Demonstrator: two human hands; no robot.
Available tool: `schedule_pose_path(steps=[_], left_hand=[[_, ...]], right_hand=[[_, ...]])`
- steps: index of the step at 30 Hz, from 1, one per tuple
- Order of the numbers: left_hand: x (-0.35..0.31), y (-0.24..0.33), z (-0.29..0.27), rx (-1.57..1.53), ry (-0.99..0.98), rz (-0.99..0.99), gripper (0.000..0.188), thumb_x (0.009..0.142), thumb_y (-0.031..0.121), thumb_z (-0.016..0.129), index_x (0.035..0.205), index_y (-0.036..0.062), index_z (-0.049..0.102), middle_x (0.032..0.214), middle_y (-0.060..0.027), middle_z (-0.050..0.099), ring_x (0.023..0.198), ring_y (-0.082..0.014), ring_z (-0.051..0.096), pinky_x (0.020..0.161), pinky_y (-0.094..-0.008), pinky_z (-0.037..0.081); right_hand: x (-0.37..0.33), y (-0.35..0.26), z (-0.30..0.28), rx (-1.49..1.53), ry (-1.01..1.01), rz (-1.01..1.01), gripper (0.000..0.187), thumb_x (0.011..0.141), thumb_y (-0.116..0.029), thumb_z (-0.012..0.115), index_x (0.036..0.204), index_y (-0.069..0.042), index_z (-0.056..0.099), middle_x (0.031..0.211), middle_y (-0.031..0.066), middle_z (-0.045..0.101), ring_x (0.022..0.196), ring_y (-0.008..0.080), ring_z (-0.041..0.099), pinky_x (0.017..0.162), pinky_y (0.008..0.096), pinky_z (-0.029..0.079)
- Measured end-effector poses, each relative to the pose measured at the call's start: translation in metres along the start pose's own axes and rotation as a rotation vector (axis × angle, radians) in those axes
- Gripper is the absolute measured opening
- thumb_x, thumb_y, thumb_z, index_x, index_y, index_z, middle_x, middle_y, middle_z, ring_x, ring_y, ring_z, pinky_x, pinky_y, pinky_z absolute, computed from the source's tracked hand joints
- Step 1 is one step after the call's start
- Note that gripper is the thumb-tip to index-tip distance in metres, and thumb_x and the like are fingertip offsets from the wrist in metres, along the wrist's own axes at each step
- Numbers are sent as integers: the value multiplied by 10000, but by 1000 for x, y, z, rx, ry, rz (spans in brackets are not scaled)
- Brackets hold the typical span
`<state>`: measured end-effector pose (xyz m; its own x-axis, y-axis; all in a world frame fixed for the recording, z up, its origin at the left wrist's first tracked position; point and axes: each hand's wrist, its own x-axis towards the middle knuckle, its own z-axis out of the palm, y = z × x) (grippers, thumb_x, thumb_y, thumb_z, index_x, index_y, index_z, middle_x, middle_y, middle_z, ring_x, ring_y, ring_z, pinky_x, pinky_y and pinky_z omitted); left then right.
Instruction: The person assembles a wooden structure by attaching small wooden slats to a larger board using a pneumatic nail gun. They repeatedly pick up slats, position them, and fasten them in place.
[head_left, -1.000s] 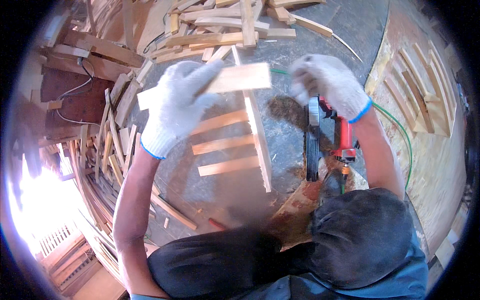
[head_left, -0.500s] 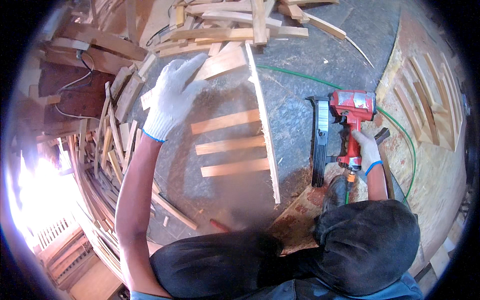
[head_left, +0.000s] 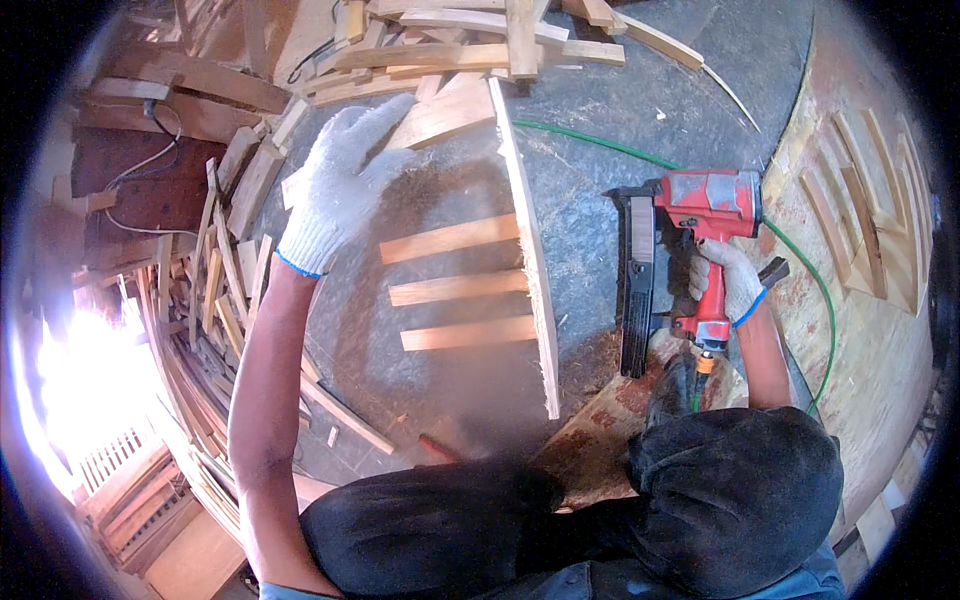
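Note:
My left hand (head_left: 340, 190), in a white knitted glove with a blue cuff, grips a wooden slat (head_left: 445, 112). The slat passes between thumb and fingers, and its right end meets a long thin upright strip of wood (head_left: 527, 235). Below it, three shorter slats (head_left: 458, 288) lie roughly parallel, their right ends against that strip. My gloved right hand (head_left: 738, 280) is wrapped round the handle of a red air nail gun (head_left: 708, 205). Its long black magazine (head_left: 637, 285) stands to the left of the handle, apart from the strip.
A green air hose (head_left: 600, 142) runs behind the nail gun and curves down on the right. Wood pieces (head_left: 430, 55) are heaped at the far side, with more offcuts (head_left: 215, 270) at left. Curved slats (head_left: 860, 200) lie at right. My knees (head_left: 740, 490) are close below.
My right hand's fingers have closed further round the nail gun's handle, and the gun has shifted slightly. My left hand has stayed nearly in place on the slat.

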<state>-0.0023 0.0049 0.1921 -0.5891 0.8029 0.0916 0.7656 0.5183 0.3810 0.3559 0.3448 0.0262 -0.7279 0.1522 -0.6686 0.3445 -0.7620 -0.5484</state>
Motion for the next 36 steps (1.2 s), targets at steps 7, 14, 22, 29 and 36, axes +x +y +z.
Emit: schedule_pose_path(steps=[7,14,22,29,36], left_hand=[[4,-9,2,-47,3,21,543,902,172,727,1427,87,617,1258,-200,647,1181,-371,595,1049,-450,467],[2,-9,1,-67,2,26,557,897,174,734,1434,87,612,1261,-201,645,1182,-370,597,1048,-446,469],[3,-4,-3,-91,-33,7,556,892,185,743,1426,86,624,1257,-190,658,1176,-353,612,1049,-434,478],[3,-5,-4,-59,-32,62,539,897,111,736,1419,47,622,1282,-157,664,1177,-265,628,1039,-367,479],[6,1,-4,-69,-52,-5,555,888,105,713,1431,52,614,1264,-157,666,1184,-273,625,1051,-368,465]], right_hand=[[-5,-33,47,61,-120,-6,192,961,-270,623,916,-102,542,638,19,504,508,181,534,474,346,452],[-3,-62,93,27,-248,-79,279,959,-310,614,814,-93,516,634,13,478,499,175,507,490,368,451],[5,-70,113,132,-434,-145,330,972,-285,605,1209,-62,552,643,-9,468,476,146,478,445,352,444],[10,-72,122,177,-487,-137,295,979,-268,576,1194,-69,546,645,-1,468,481,159,475,461,361,440],[15,-67,120,181,-512,-130,393,991,-285,572,1299,-43,540,626,-8,457,465,149,469,439,350,436]])
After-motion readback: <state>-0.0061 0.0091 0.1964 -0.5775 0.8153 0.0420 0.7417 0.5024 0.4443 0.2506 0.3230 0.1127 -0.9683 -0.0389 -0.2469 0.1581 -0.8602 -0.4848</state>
